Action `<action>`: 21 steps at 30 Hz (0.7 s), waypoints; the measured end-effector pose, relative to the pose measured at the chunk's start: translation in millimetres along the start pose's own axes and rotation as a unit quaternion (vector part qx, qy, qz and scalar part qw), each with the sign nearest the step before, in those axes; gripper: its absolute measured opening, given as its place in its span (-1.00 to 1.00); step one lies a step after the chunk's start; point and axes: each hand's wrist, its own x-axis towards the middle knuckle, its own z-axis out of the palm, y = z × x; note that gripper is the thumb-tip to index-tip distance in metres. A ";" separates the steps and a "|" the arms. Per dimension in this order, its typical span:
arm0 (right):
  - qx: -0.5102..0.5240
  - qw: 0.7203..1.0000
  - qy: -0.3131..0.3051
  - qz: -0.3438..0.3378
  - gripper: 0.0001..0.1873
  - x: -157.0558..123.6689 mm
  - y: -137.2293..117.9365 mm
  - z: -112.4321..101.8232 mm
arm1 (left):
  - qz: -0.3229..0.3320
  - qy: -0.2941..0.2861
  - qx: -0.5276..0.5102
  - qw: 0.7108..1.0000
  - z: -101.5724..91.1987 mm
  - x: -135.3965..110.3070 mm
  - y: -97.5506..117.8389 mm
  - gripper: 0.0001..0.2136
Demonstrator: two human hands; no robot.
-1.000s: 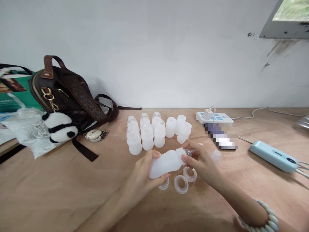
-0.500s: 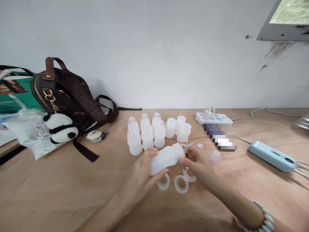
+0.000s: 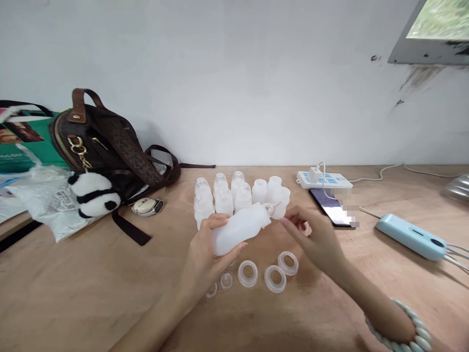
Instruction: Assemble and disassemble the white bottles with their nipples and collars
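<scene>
My left hand (image 3: 205, 249) is wrapped around a white baby bottle (image 3: 238, 227), tilted with its mouth up to the right. A clear teat (image 3: 269, 209) with a thin pointed tip sits at the bottle's mouth. To the right of it, apart from the bottle, my right hand (image 3: 311, 232) is open, its thumb stretched out and its fingers loosely bent. Below the bottle lie several translucent collar rings (image 3: 275, 279). Small clear teats (image 3: 226, 280) lie beside my left hand, partly hidden by it.
Behind the hands stand several capped white bottles (image 3: 223, 198) and some uncapped ones (image 3: 259, 190). A brown backpack (image 3: 106, 142) with a panda charm (image 3: 95, 194) is at left. On the right are a power strip (image 3: 333, 181), a phone (image 3: 331, 208) and a light-blue device (image 3: 410, 236).
My left hand has moved the bottle left and up. The right hand has come off the teat and now sits to the right, covering the clear domes seen there before.
</scene>
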 end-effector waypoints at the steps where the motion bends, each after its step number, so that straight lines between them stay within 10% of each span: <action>1: -0.104 0.994 0.020 -0.022 -0.75 4.1 8.0 -6.6 | 0.000 0.001 -0.005 1.000 -0.1 -0.2 1.4 -0.65; 4: -0.359 0.932 -0.011 -0.049 -0.83 10.6 32.8 -16.7 | 0.018 -0.003 -0.012 1.000 2.3 -1.7 1.4 -0.65; 8: -0.411 0.907 -0.071 -0.060 -0.79 10.2 44.2 -18.8 | 0.010 -0.021 -0.020 1.000 5.7 -4.6 0.3 -0.65; 14: -0.047 0.994 0.103 -0.008 -0.77 15.7 13.8 -36.9 | -0.015 -0.022 -0.052 0.998 3.8 -4.5 6.3 -0.65; 21: 0.195 0.977 -0.048 -0.070 -0.73 1.1 -7.2 -21.7 | 0.058 -0.041 -0.072 0.995 8.2 -12.0 2.0 -0.58</action>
